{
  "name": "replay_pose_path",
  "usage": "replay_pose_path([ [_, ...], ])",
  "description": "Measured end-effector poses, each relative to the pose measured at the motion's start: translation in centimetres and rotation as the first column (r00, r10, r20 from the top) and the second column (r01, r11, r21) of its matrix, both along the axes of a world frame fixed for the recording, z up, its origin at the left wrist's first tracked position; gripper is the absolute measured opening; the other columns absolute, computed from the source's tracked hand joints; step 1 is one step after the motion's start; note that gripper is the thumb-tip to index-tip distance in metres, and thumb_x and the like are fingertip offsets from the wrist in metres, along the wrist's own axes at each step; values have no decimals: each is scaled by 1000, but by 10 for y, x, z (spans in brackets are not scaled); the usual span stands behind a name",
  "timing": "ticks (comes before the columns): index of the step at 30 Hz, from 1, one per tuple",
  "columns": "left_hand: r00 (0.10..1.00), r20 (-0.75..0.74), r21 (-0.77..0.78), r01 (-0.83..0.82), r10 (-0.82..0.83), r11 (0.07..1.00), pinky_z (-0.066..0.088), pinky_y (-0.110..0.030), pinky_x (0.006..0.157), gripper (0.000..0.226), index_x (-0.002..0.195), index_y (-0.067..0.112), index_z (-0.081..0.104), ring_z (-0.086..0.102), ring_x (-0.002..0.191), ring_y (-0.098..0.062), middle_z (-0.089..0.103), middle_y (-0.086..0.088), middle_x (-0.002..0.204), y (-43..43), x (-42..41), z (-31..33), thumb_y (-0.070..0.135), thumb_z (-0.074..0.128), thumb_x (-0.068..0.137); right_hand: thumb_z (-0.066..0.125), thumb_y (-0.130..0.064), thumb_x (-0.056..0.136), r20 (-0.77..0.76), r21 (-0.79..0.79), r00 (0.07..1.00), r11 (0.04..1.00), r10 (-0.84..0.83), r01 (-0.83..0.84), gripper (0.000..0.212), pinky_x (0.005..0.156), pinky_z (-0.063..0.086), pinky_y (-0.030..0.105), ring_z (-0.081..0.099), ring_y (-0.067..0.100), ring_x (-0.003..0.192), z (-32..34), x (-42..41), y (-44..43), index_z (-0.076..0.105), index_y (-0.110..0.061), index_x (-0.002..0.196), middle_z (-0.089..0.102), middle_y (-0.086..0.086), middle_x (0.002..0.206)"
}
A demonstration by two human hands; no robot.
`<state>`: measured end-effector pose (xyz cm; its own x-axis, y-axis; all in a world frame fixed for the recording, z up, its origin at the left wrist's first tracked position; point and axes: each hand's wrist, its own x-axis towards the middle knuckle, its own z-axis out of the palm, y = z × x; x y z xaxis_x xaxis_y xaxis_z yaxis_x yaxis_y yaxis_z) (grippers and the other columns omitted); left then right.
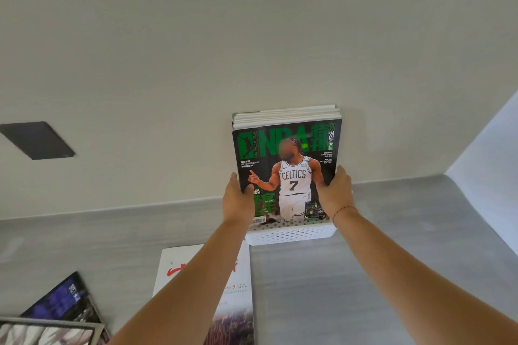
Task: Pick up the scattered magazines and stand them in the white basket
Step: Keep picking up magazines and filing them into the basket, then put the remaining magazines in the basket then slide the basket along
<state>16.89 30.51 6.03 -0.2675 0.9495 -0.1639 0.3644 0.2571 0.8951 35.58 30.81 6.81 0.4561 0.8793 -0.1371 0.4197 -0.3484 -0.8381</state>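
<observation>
Left hand (238, 199) and right hand (336, 193) grip the green magazine (291, 171) by its side edges, upright in the white basket (291, 235) before other magazines (286, 115), while a white magazine (173, 260) and a dark magazine (61, 300) lie on the tabletop (364, 260).

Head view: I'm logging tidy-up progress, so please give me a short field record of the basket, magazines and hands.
basket: white perforated plastic basket, on the grey counter against the wall
in basket: green-covered NBA magazine upright in front, more magazines behind it
grip: left hand and right hand hold its side edges
left on counter: white magazine with red lettering, dark blue magazine, grey-bordered magazine
</observation>
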Motion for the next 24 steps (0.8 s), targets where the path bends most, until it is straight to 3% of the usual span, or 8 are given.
replay_pose_path([
  [2,999,14,-22,-50,50,999,37,-43,109,54,145,19,29,40,135,-25,40,-2,148,-12,-12,1,25,49,95,53,-49,87,70,110,995,992,-70,62,57,85,49,39,53,29,107,3,-6,-15,44,-5,122,48,13,123],
  [5,992,-8,14,-129,129,992,35,-36,108,54,141,20,36,41,133,-20,44,-1,144,-41,-42,-7,27,55,92,58,-13,87,54,307,994,949,-93,73,16,70,45,27,52,16,87,4,-23,-50,50,-13,101,47,3,105],
  [8,986,-8,-9,-167,167,986,40,-31,99,51,139,18,39,47,126,-20,48,-3,140,-79,-78,-22,26,56,91,53,5,80,-14,324,1000,946,-25,29,31,69,45,20,53,14,86,-8,-53,-92,51,-18,102,50,1,101],
  [13,979,-44,-116,-205,201,972,39,-35,102,50,138,12,41,46,126,-24,45,-9,140,-138,-129,-45,25,56,91,53,0,82,-205,61,973,993,109,-98,32,64,39,15,51,11,85,-46,-98,-144,50,-12,112,49,4,103],
  [16,970,-112,-190,-235,216,953,41,-36,96,49,136,10,44,49,123,-28,47,-12,139,-170,-153,-54,24,56,91,53,0,82,-320,-121,940,979,119,-165,23,60,35,18,47,14,80,-67,-119,-166,48,-17,97,46,1,91],
  [19,964,-167,-274,-248,208,929,44,-40,94,50,137,10,42,51,118,-31,47,-14,137,-198,-171,-63,22,55,90,55,-1,82,-338,-229,938,960,75,-159,23,69,35,24,46,16,82,-79,-137,-186,49,-15,99,46,2,91],
  [22,971,-162,-378,-228,178,898,47,-41,90,45,132,7,45,54,109,-32,50,-17,131,-215,-179,-71,21,55,90,56,5,77,-322,-238,942,954,98,-181,36,51,19,25,28,13,56,-86,-149,-198,34,-18,62,30,0,61],
  [24,977,-159,-424,-198,143,884,50,-40,80,25,109,7,54,57,90,-30,59,-20,117,-221,-181,-72,20,56,88,53,8,76,-321,-272,942,943,98,-191,33,46,18,24,27,15,51,-88,-155,-205,35,-13,58,30,5,55],
])
